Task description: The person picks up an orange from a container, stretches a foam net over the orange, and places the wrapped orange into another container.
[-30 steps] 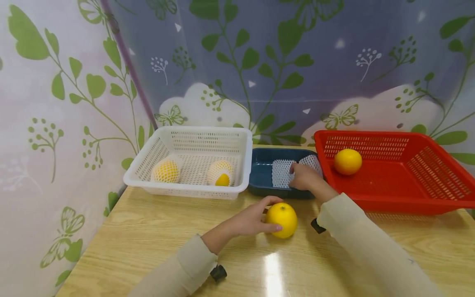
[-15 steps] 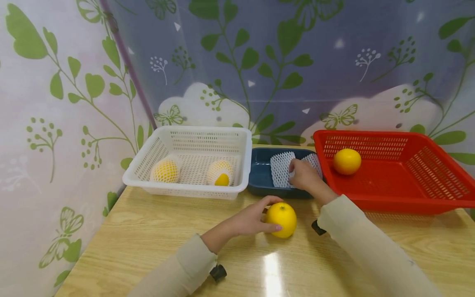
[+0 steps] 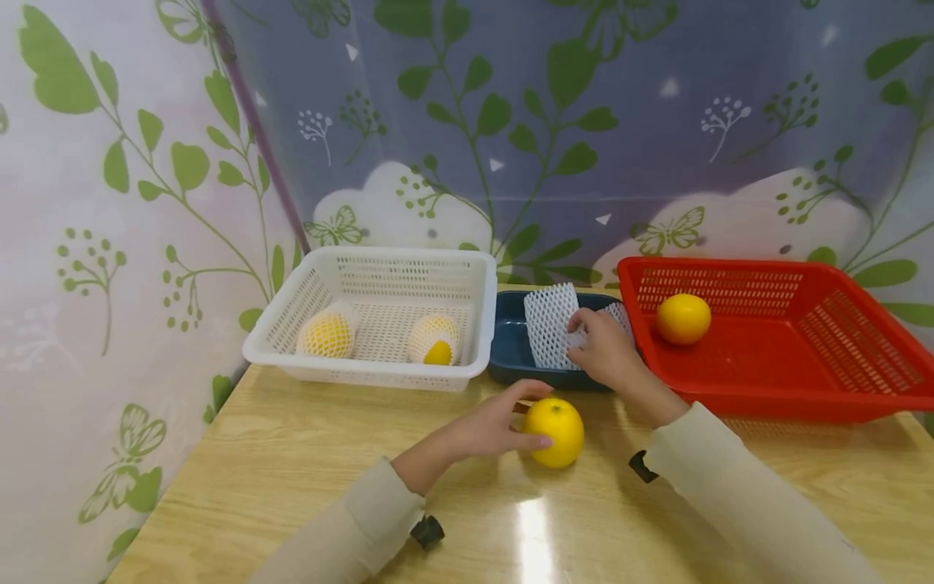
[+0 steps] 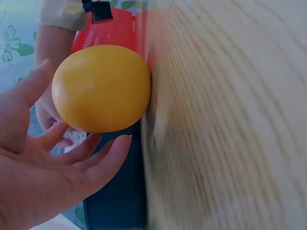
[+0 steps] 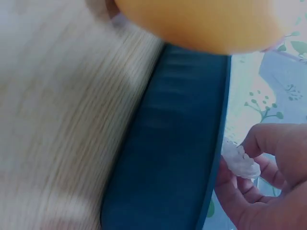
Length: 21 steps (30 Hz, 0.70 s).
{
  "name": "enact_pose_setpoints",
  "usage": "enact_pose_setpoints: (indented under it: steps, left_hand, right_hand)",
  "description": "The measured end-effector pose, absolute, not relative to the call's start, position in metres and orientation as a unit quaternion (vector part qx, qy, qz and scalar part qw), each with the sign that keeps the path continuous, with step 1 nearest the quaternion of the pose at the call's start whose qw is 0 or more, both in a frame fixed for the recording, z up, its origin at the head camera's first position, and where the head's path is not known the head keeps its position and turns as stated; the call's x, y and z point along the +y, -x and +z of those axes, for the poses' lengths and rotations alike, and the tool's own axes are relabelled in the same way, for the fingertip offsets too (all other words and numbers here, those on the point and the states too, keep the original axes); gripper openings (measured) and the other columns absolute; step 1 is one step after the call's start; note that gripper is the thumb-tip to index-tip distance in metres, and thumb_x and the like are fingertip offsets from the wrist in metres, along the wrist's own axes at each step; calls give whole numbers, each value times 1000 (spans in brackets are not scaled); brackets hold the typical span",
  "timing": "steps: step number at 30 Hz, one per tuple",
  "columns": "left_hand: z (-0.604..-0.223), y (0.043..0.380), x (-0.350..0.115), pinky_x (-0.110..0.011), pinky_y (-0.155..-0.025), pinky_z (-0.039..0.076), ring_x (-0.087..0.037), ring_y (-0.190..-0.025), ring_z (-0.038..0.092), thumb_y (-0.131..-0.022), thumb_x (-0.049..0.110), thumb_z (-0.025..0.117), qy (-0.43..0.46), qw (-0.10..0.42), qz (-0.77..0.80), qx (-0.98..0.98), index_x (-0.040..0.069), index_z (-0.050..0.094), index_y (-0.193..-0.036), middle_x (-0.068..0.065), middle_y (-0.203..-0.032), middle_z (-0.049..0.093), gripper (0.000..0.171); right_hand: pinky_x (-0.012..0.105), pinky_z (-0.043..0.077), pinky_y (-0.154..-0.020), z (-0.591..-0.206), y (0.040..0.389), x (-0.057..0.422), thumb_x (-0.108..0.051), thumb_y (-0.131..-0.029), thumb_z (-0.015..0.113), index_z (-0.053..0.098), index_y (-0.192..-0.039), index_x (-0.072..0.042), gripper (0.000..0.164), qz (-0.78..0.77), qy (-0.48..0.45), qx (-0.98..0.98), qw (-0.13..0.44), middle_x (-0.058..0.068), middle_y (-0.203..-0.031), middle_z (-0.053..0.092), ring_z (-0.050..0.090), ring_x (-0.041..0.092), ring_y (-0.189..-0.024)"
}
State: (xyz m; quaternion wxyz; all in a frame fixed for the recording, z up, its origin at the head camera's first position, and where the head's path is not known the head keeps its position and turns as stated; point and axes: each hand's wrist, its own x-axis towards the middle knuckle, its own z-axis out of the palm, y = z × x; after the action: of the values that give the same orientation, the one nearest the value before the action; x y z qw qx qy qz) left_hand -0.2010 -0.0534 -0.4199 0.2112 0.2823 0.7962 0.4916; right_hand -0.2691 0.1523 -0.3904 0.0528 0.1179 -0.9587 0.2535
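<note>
In the head view a yellow orange [image 3: 556, 433] rests on the wooden table, with my left hand [image 3: 502, 423] curved around its left side, thumb in front and fingers behind. The left wrist view has the fingertips [image 4: 123, 141] by the underside of the orange. Over the dark blue tray [image 3: 508, 349], my right hand [image 3: 607, 350] pinches a white foam net sleeve [image 3: 549, 323] that stands partly above the rim. In the right wrist view the thumb and fingers hold the bunched foam net [image 5: 240, 163]. Another foam net [image 3: 619, 315] lies behind that hand, mostly hidden.
A white basket [image 3: 368, 371] on the left holds two oranges in foam nets, one net-covered orange [image 3: 326, 337] and one partly bare orange [image 3: 435, 341]. A red basket [image 3: 791, 357] on the right contains a bare orange [image 3: 683, 319]. A patterned cloth hangs behind the table.
The foam net in my right hand has risen and tilted slightly left in the tray. My right fingers have spread a little. My left hand and the orange have stayed nearly in place.
</note>
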Motion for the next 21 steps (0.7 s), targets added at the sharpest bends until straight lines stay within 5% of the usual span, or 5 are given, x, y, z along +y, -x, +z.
enact_pose_setpoints:
  steps: [5, 11, 17, 21]
  left_hand:
    - [-421, 202, -54, -35, -92, 45, -26, -118, 45, -88, 34, 58, -244, 169, 513, 805, 18, 40, -130, -11, -131, 46, 48]
    - [-417, 200, -54, -30, -89, 47, -17, -106, 54, -91, 34, 54, -217, 86, 563, 793, 16, 49, -121, -3, -117, 56, 35]
    - [-401, 199, -58, -34, -77, 52, -18, -92, 61, -93, 33, 49, -192, 29, 657, 729, 9, 51, -115, -8, -106, 60, 32]
    - [-379, 200, -63, -37, -79, 51, -27, -97, 58, -96, 25, 45, -179, -4, 705, 687, 5, 45, -123, -15, -111, 57, 34]
  right_hand:
    - [36, 48, -67, -388, 258, 157, -2, -74, 65, 54, -98, -7, 27, 310, -122, -938, 97, 12, -95, 53, 45, 25, -79]
    - [35, 50, -68, -378, 244, 163, -1, -75, 63, 54, -99, -7, 26, 386, -130, -905, 126, 11, -97, 53, 50, 25, -80]
    - [23, 50, -69, -366, 228, 169, -7, -82, 61, 50, -108, -7, 28, 491, -93, -865, 29, 10, -107, 51, 50, 24, -87]
    - [14, 42, -54, -357, 216, 171, -8, -85, 60, 48, -107, -10, 25, 640, -51, -763, -78, 7, -105, 46, 47, 13, -69]
